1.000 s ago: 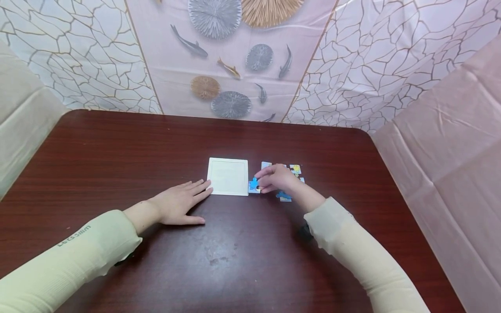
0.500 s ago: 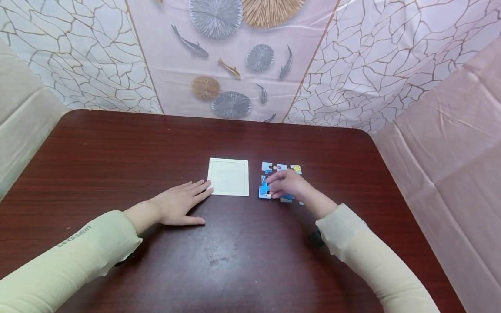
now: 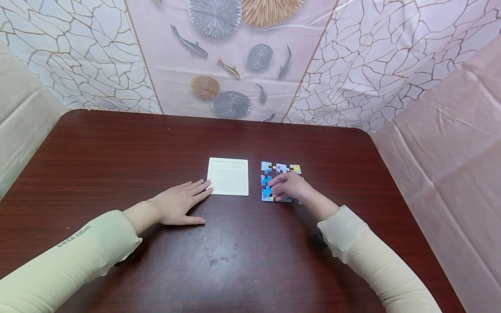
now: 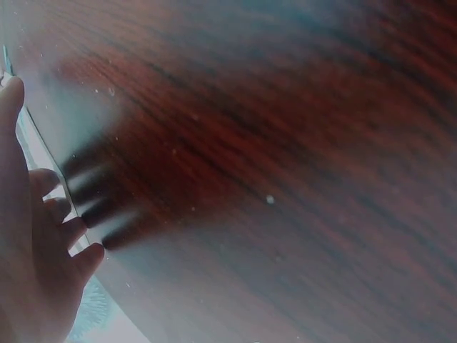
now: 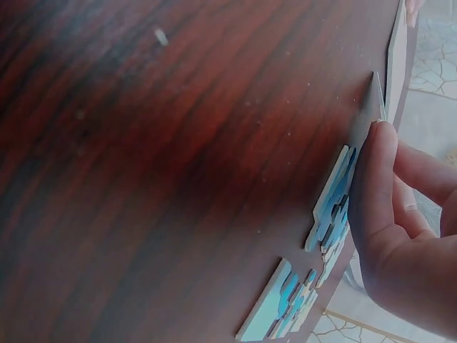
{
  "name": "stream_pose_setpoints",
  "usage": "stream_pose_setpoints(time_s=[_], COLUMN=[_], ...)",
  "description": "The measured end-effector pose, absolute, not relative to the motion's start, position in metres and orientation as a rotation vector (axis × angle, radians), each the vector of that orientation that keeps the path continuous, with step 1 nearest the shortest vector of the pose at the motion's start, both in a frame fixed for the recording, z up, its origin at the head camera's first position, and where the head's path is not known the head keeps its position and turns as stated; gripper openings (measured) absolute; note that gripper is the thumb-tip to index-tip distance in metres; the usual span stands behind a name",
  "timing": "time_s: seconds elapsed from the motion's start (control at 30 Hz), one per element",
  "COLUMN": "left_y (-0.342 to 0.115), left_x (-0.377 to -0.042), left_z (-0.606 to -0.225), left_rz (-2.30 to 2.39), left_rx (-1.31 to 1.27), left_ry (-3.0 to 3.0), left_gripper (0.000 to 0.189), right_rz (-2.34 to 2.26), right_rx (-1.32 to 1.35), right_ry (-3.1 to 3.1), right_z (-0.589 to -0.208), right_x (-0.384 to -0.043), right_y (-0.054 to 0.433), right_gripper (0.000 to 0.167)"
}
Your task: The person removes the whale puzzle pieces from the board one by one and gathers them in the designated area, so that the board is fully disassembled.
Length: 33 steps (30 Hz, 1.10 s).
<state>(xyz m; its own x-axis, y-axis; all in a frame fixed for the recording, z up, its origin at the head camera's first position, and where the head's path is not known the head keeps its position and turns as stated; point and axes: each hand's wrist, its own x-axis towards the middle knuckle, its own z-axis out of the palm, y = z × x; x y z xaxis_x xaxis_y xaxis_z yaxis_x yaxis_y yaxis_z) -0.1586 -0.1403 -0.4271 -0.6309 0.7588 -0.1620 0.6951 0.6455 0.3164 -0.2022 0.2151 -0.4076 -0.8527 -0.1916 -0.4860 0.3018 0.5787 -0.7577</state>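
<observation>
My left hand (image 3: 178,204) lies flat with spread fingers, their tips resting on the left edge of a white square puzzle tray (image 3: 228,177). A blue jigsaw piece (image 3: 266,194) sits at the near left corner of a group of loose pieces. My right hand (image 3: 294,187) pinches this piece at its right side; in the right wrist view the thumb meets its thin edge (image 5: 379,96). Just beyond are a blue piece (image 3: 265,180) and a pale blue corner piece (image 3: 266,166). A sun piece (image 3: 296,168) is at the far right. My right hand hides the group's middle.
The dark wooden table (image 3: 219,261) extends around the tray and pieces. Patterned cloth (image 3: 250,56) hangs behind its far edge, with plain cloth (image 3: 450,174) on the right side.
My right hand has carried the blue jigsaw piece from beside the tray to the right, into the near left corner of the group. My left hand has stayed still.
</observation>
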Motion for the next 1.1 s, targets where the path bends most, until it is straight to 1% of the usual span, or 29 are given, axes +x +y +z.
stream_pose_setpoints(time_s=[0.57, 1.1], left_y=[-0.1402, -0.1403], left_x=[-0.1595, -0.1581], left_z=[-0.4277, -0.4329], left_rz=[0.318, 0.339], left_rx=[1.179, 1.181], left_ry=[2.592, 2.584], left_gripper=[0.088, 0.086], right_rz=[-1.198, -1.182], right_rx=[0.111, 0.113], right_ry=[2.343, 2.333], right_z=[-0.4068, -0.4034], right_x=[-0.2045, -0.2036], right_y=[0.2148, 0.2182], right_gripper=[0.029, 0.032])
